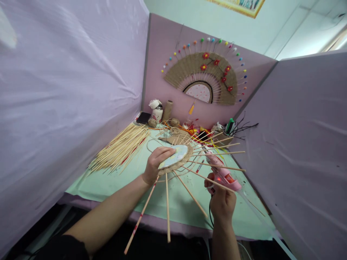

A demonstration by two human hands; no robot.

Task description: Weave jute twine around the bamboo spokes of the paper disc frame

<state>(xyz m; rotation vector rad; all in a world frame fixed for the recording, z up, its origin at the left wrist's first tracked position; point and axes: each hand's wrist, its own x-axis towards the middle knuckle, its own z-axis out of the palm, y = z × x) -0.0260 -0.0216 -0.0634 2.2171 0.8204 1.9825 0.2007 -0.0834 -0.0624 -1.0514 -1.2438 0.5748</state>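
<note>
Your left hand [158,161] grips the left side of the pale panel [179,153], its fingers lying over the upper face; where the thumb sits beneath, you cannot tell from here. The panel is raised over the near half of the green tabletop [92,187], so most of its face lies to the right of your grip. A twine rim [189,151] follows its right and near edges, and thin sticks [167,209] radiate from it, 3 of them pointing toward you (the leftmost has red marks).

Your right hand [222,202] is wrapped around the handle of the pink glue gun [221,169], to the right of the panel. Its nozzle points far and left among the sticks; contact is unclear. 1 stick crosses in front of the gun. A loose stick pile [119,148] lies farther left.
</note>
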